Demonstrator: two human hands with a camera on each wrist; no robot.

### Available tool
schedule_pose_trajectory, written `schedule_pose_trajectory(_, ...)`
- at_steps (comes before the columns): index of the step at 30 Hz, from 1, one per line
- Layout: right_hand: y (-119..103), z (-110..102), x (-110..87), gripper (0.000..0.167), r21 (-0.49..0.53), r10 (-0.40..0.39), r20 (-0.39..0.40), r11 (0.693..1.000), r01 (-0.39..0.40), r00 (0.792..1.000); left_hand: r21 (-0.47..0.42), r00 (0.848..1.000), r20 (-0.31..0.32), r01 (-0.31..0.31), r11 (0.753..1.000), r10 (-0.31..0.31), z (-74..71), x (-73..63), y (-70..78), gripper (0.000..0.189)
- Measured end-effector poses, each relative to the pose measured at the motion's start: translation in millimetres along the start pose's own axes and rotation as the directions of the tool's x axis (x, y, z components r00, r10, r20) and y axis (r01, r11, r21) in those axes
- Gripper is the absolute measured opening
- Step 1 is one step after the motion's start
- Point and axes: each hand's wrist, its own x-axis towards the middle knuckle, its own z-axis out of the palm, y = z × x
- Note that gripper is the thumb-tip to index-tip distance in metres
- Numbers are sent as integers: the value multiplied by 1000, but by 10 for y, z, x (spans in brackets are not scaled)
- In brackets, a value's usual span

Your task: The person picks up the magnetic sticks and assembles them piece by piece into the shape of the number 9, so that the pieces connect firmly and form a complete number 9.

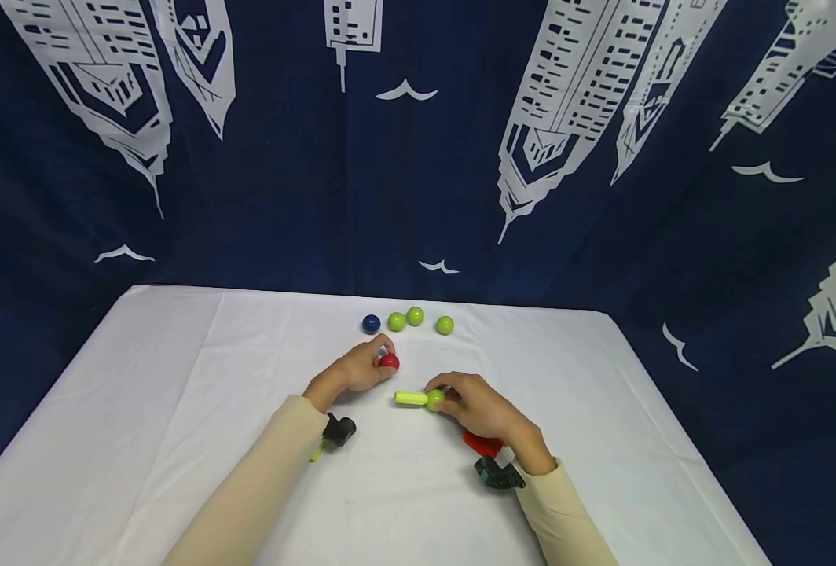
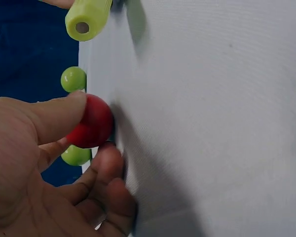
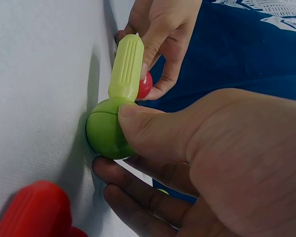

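Nearest, two beige fabric sleeves (image 1: 255, 479) reach over a white cloth-covered table (image 1: 177, 393), each wrist bearing a small black device (image 1: 497, 473). A yellow-green strip (image 1: 317, 452) shows just beside the left wrist (its full shape is hidden). Partly under the right wrist lies a red fluted rod (image 3: 37, 212), with a rounded red part (image 3: 78, 232) visible near one end.

Farther forward, the right hand (image 1: 476, 402) pinches a glossy green ball (image 1: 434, 399) between thumb and fingers, in a narrow grip fitted to the ball. A yellow-green fluted rod (image 1: 411, 398) meets this ball and extends from it toward the left-hand side; its free end (seen from the left wrist) bears a grey round spot (image 2: 82, 27).

Slightly beyond and to the left, the left hand (image 1: 361, 368) holds a glossy red ball (image 1: 389, 361) between thumb and finger, the other fingers curving below it in the left wrist view. Whether this ball touches the cloth cannot be told.

Past both hands, near the table's far edge, are a dark blue ball (image 1: 372, 324) and three loose green balls (image 1: 415, 316). Farthest hangs a navy fabric backdrop (image 1: 284, 196), printed with white towers and birds.
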Motion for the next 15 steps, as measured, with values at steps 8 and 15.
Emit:
schedule_pose_trajectory(8,16,0,-19,26,-13,5,0,1000,-5,1000,50,999,33,-37,998,35,-12,-108,-40,24)
schedule_pose_trajectory(15,1,-7,-9,27,-6,12,-1,1000,-12,1000,5,989,94,-119,993,118,-64,-278,-141,27)
